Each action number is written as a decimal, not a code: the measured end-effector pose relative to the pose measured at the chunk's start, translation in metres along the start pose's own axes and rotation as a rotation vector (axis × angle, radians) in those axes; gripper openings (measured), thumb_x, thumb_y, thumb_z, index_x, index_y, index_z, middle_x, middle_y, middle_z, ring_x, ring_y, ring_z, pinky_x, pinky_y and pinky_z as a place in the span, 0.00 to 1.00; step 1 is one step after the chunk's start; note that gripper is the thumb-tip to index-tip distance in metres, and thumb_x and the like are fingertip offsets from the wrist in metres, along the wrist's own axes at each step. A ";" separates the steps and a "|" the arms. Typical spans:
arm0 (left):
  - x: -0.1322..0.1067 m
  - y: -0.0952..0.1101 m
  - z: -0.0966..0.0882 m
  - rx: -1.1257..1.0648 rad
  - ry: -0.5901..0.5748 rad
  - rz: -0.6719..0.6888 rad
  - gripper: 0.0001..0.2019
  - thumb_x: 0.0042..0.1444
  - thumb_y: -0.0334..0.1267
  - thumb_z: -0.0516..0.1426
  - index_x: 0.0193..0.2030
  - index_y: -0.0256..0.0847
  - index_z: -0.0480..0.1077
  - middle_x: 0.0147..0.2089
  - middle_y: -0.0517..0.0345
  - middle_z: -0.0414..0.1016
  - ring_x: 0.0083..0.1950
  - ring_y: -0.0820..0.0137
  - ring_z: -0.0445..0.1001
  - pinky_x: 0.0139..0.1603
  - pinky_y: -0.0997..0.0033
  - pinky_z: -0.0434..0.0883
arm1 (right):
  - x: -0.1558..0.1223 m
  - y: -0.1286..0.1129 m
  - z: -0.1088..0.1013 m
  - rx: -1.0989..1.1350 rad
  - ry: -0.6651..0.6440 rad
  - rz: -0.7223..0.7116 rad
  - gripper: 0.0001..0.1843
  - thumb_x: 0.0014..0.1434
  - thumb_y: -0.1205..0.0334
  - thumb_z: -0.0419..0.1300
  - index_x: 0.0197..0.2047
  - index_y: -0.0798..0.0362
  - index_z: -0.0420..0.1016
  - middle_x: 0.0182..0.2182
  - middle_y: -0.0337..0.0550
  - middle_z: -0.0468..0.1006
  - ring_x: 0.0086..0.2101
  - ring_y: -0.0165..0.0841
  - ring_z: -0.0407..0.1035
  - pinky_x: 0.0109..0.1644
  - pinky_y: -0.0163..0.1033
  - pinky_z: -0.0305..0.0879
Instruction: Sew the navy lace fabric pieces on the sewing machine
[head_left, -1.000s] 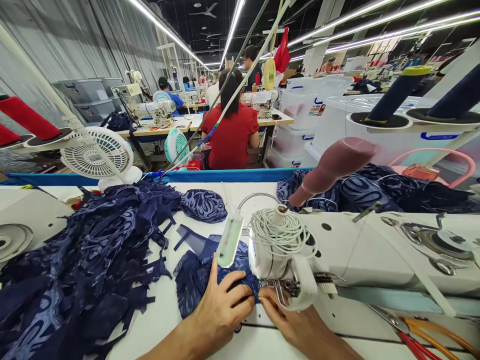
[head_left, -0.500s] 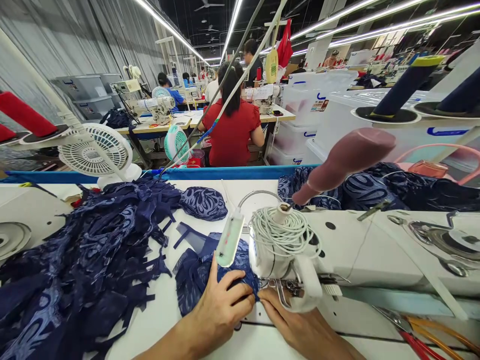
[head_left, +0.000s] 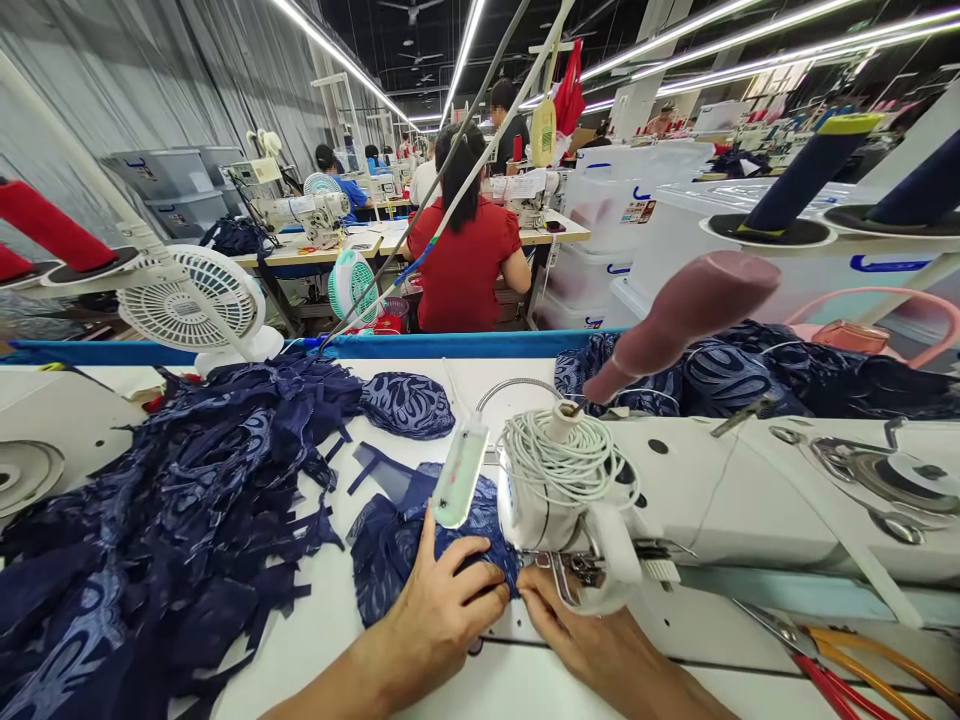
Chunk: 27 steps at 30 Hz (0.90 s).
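Observation:
A navy lace bra piece [head_left: 401, 540] lies on the white machine bed, its right edge running in beside the presser foot of a sewing machine [head_left: 551, 520]. My left hand [head_left: 442, 615] rests on this piece, index finger stretched up to the small pale-green lamp [head_left: 459, 480] and the other fingers bent and apart, pressing the cloth. Just right of it, my right hand [head_left: 574, 625] pinches the piece's edge close to the needle area. Part of that hand is hidden behind the machine's white guard. The needle itself cannot be made out.
A heap of navy lace pieces [head_left: 172, 500] covers the left side. One lace cup [head_left: 407, 405] lies behind the lamp. A screwdriver with a pink handle [head_left: 690, 320] sticks up from the machine head. Red-and-orange-handled cutters [head_left: 817, 650] lie at right. A co-worker in red [head_left: 465, 250] sits ahead.
Both hands stay almost in place on the lace piece. The view has shifted very slightly, and the right fingers have moved a touch at the cloth's edge.

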<state>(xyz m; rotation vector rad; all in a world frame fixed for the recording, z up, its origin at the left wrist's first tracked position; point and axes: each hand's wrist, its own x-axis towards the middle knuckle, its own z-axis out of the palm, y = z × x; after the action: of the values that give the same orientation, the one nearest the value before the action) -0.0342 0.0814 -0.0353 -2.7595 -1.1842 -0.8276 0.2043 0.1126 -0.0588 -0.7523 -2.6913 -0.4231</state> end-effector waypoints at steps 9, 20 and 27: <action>-0.001 0.001 0.000 0.007 -0.010 0.001 0.17 0.59 0.22 0.53 0.53 0.42 0.70 0.49 0.61 0.78 0.60 0.63 0.68 0.70 0.35 0.20 | 0.007 -0.003 -0.006 -0.026 -0.004 0.030 0.16 0.64 0.74 0.49 0.45 0.51 0.75 0.36 0.43 0.80 0.31 0.36 0.74 0.33 0.41 0.63; -0.002 0.001 0.000 -0.016 -0.022 0.000 0.19 0.57 0.22 0.54 0.53 0.42 0.69 0.50 0.62 0.77 0.60 0.63 0.67 0.70 0.38 0.18 | 0.001 0.005 -0.015 0.099 0.052 -0.005 0.18 0.63 0.74 0.50 0.49 0.48 0.75 0.43 0.44 0.81 0.37 0.35 0.76 0.38 0.36 0.69; 0.000 0.001 -0.001 -0.017 -0.007 -0.014 0.19 0.58 0.23 0.54 0.54 0.42 0.69 0.49 0.63 0.78 0.59 0.63 0.68 0.69 0.39 0.17 | 0.001 0.012 -0.020 0.192 0.035 0.059 0.17 0.67 0.68 0.50 0.50 0.45 0.76 0.44 0.42 0.82 0.39 0.35 0.77 0.44 0.37 0.71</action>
<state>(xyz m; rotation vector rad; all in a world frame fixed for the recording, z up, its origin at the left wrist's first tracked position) -0.0338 0.0810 -0.0344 -2.7730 -1.2040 -0.8337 0.2144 0.1153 -0.0386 -0.7584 -2.6228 -0.1594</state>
